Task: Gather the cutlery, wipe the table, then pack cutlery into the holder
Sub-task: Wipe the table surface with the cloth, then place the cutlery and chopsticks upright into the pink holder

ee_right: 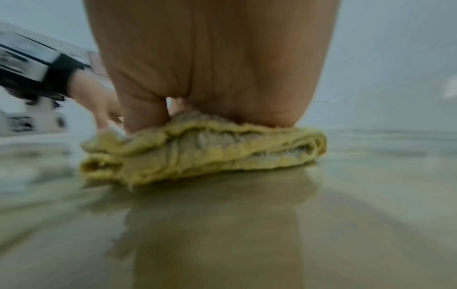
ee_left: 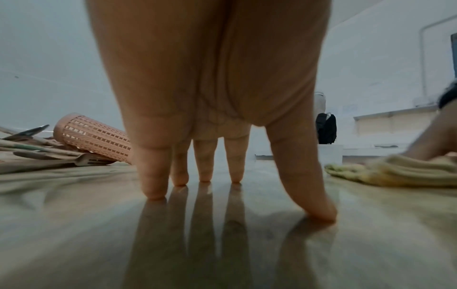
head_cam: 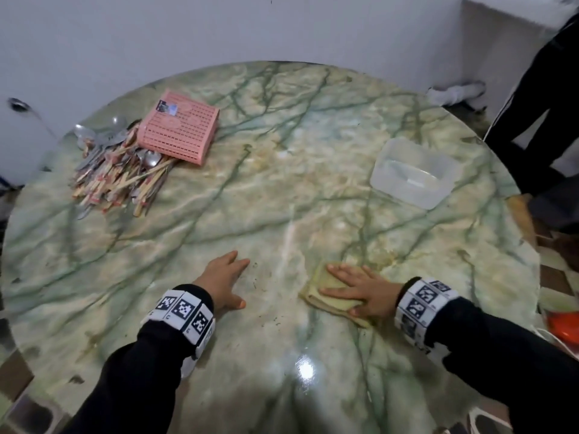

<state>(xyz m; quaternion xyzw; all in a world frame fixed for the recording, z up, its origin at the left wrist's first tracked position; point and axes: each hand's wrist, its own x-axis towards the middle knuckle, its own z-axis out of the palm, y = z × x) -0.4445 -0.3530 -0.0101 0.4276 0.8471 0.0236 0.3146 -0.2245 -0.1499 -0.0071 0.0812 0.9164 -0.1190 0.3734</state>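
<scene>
1. My right hand [head_cam: 360, 291] lies flat, fingers straight, pressing the folded yellow cloth [head_cam: 326, 292] onto the worktop [head_cam: 282, 189] at about 5 o'clock. Nothing grips the cloth, so I judge a fast stroke could slide my palm off it or unfold the layers.
2. My left hand [head_cam: 224, 281] is spread, fingertips braced on bare stone at 7 o'clock, holding nothing. The surface looks glossy; if it is wet, that brace may slip.
3. The cutlery [head_cam: 119, 170] sits heaped at 10 o'clock, touching the pink holder [head_cam: 180, 130], which lies on its side. A wide sweep could scatter the pieces again.
4. The clear tub [head_cam: 413, 172] at 2 o'clock seems to hold water; a knock could spill it.
</scene>
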